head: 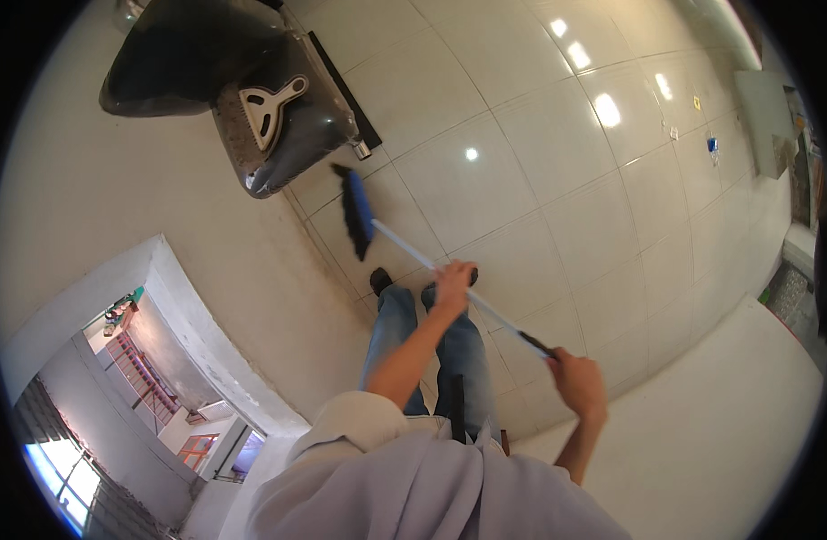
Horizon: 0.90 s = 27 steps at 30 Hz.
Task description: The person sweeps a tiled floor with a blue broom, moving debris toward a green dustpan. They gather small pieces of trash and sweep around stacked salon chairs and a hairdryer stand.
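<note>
A broom with a white handle slants across the view in front of my legs. Partway down that handle, my left hand is wrapped around it. My right hand grips the black end of the handle, farther right. The blue broom head with dark bristles is at the floor near the left wall, just ahead of my shoes. Its outline is slightly blurred. Light tiles make up the tiled floor beneath it.
Plastic-covered dark seating stands along the left wall. A white-handled hand brush rests on it. Small litter, including a blue wrapper, lies on the tiles at right. A window opening is at lower left; a white wall rises at lower right.
</note>
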### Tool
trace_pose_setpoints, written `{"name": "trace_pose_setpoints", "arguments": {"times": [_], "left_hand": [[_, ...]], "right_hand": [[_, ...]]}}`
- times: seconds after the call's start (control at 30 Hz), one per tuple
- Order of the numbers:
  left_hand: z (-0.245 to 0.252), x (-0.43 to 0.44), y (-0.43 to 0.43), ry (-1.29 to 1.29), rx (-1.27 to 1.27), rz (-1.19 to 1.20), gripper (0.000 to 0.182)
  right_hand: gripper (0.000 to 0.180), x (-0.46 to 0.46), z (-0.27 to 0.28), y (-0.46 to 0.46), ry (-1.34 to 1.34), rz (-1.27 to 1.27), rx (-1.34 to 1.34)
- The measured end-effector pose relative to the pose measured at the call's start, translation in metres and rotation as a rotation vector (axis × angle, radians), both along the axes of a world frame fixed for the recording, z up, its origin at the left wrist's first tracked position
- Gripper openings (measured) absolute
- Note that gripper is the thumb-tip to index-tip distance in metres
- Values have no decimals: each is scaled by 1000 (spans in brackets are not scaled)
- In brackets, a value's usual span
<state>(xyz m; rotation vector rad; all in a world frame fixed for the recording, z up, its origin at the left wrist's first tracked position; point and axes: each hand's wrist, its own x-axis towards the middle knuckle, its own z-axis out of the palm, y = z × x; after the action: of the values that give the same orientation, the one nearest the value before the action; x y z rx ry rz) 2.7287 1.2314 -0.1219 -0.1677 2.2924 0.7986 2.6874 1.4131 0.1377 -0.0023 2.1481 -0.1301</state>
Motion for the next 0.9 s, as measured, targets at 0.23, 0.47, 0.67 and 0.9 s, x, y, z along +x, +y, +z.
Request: {"name": "trace_pose_setpoints", "arguments": {"times": [0.23,0.47,0.67,0.9], "left_hand": [[74,-93,198,312,466,-87,73],[132,-186,141,340,554,-409,68],[42,-304,-58,747,305,-54,50],[-56,-370,-226,363,-657,-494,40]], "right_hand": [[15,-22,109,80,188,-64,523],[14,-48,155,71,332,-243,243],[24,-175,-5,-22,207,-573,-291],[26,-220,-157,-214,193,-379,-424]]}}
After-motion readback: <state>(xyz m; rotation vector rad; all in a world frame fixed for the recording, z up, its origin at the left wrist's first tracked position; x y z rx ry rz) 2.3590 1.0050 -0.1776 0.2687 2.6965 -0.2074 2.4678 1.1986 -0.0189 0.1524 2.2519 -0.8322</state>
